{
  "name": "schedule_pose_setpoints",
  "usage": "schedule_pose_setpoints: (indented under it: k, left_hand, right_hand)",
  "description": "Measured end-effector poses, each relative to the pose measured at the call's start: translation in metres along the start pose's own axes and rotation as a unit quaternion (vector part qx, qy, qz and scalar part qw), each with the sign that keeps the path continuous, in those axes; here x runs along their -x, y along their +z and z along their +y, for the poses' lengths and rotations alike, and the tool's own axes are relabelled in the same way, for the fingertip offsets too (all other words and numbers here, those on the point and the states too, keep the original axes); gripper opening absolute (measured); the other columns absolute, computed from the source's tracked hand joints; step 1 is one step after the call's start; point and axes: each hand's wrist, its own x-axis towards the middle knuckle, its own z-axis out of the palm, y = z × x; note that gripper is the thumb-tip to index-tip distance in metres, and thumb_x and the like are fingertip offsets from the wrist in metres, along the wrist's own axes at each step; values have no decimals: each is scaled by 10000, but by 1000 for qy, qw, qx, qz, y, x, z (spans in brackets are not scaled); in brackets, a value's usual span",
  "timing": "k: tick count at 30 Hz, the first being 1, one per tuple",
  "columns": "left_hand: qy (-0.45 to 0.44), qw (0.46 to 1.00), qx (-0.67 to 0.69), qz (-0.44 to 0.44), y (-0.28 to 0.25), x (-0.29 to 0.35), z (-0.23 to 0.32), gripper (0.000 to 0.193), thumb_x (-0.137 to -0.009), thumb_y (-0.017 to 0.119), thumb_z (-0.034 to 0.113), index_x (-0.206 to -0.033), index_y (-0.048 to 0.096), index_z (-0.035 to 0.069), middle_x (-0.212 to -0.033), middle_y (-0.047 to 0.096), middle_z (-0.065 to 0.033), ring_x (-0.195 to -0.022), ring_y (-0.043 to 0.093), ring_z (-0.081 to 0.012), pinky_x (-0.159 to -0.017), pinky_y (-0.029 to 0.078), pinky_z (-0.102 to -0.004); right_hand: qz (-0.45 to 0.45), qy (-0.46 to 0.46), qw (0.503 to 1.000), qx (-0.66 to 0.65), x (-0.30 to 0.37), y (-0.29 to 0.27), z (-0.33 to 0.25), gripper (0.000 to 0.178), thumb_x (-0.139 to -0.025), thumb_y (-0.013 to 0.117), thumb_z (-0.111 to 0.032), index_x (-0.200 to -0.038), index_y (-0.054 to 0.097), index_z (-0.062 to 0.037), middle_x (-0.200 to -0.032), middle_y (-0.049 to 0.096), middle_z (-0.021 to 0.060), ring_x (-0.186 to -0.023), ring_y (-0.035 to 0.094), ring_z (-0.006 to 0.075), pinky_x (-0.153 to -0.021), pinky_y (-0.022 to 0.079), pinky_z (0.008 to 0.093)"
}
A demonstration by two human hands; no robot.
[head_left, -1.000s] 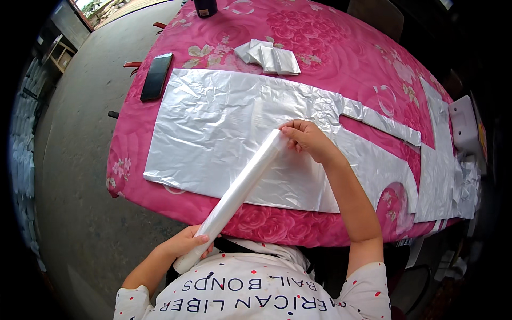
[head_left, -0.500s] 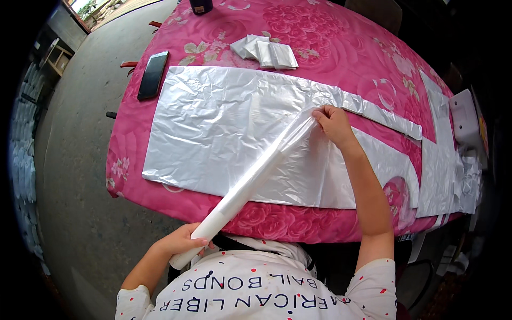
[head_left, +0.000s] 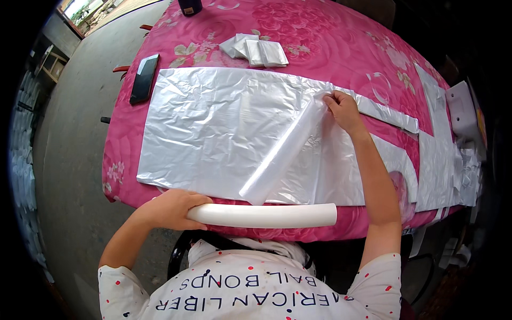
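My left hand (head_left: pixel 178 209) grips one end of a smooth white tube (head_left: pixel 272 215), which lies level along the table's near edge. Pinched between the fingers of my right hand (head_left: pixel 345 112) is the upper end of a narrow, clear plastic bag (head_left: pixel 288 149). That bag slants down to the left, its lower end apart from the tube. Beneath it spreads a wide, creased pile of silvery plastic bags (head_left: pixel 202 128), lying flat.
A pink floral tablecloth (head_left: pixel 320 42) covers the table. Small folded plastic packets (head_left: pixel 261 52) lie beyond the pile, a phone (head_left: pixel 144 79) to its left. More plastic bags (head_left: pixel 434 160) and a white plastic box (head_left: pixel 464 112) are at right. A dark cup (head_left: pixel 190 6) stands at the far edge.
The white tube has come out of the clear plastic bag and swung from a slant to level at the near edge. My right hand has moved slightly away and to the right.
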Motion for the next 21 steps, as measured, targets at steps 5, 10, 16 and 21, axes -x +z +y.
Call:
schedule_pose_setpoints:
  k: [5,10,16,21]
  left_hand:
    - [125,942,-238,200,-9,-69,16,386,-716,702,170,-1056,584,33,-1090,578,-119,-990,565,-291,-842,462,-394]
    - [328,903,-243,137,32,-94,3,502,-797,607,270,-1185,493,-28,-1242,491,-160,-1169,457,-297,-1017,345,-404]
    - [254,920,-287,84,70,-95,8,811,-810,479,513,-1363,299,-52,-1454,259,-186,-1359,237,-285,-1112,183,-401]
    - [211,922,-308,104,86,-90,14,819,-810,460,541,-1372,304,-34,-1464,249,-176,-1366,230,-274,-1110,176,-411]
  right_hand:
    - [-53,-72,996,-14,-9,37,-26,202,-861,599,-185,-886,622,14,-679,569,13,-582,481,84,-546,406,259]
    - [-109,-19,994,17,-21,43,-32,210,-860,602,-195,-885,624,12,-660,569,13,-574,490,93,-549,412,261]
    - [75,-43,996,14,-12,46,-31,262,-868,586,-220,-991,606,12,-878,601,91,-691,553,142,-630,458,284]
    - [-71,-206,973,73,97,57,-69,333,-825,625,-214,-1105,598,-35,-1022,575,144,-882,565,273,-802,456,357]
